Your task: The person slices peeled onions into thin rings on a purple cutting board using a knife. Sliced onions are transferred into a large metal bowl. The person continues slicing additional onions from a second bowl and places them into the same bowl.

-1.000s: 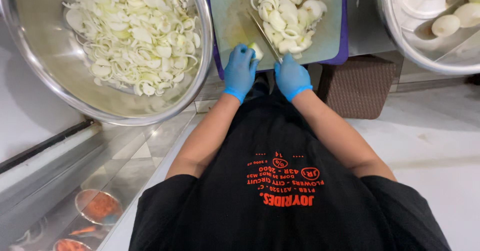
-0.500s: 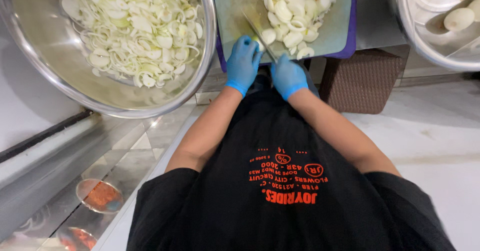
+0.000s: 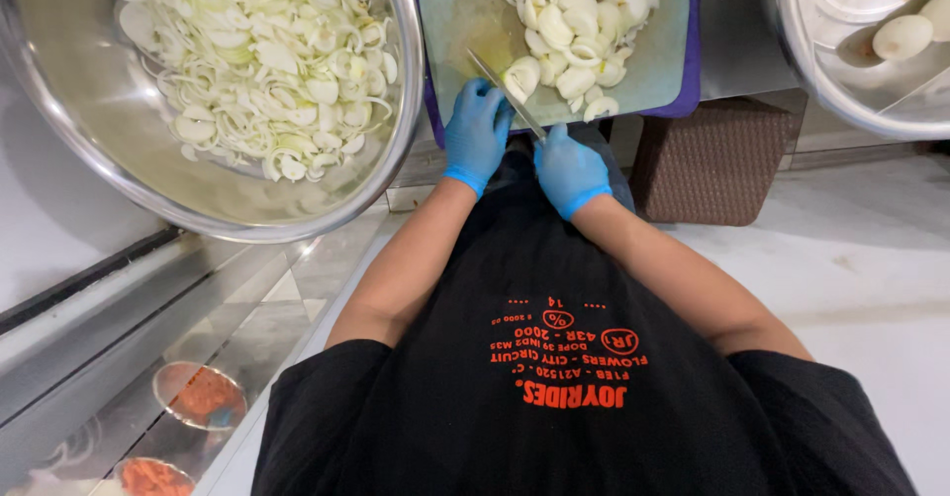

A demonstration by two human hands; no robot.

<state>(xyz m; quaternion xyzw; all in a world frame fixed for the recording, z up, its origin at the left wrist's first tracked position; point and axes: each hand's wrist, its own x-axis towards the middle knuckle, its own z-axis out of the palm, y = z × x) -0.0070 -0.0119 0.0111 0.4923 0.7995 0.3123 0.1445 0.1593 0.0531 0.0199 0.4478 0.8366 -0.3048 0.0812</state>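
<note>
Both my hands wear blue gloves at the near edge of a pale green cutting board point(image 3: 465, 11). My right hand point(image 3: 569, 169) grips the handle of a knife point(image 3: 505, 95), and its blade runs up and to the left across the board. My left hand point(image 3: 475, 135) lies palm down just left of the blade, fingertips close to a piece of onion point(image 3: 520, 78). A heap of sliced white onion point(image 3: 579, 21) lies beyond the blade on the board's right half.
A large steel bowl point(image 3: 89, 130) of sliced onion sits at the left. Another steel bowl point(image 3: 811, 80) with peeled onions is at the upper right. A brown woven box point(image 3: 712, 164) stands below the board. Small bowls of red food point(image 3: 203, 397) sit under glass at the lower left.
My view has shifted slightly, so the board and bowls sit higher in the frame. Both hands stay at the board's near edge with the knife still in my right hand.
</note>
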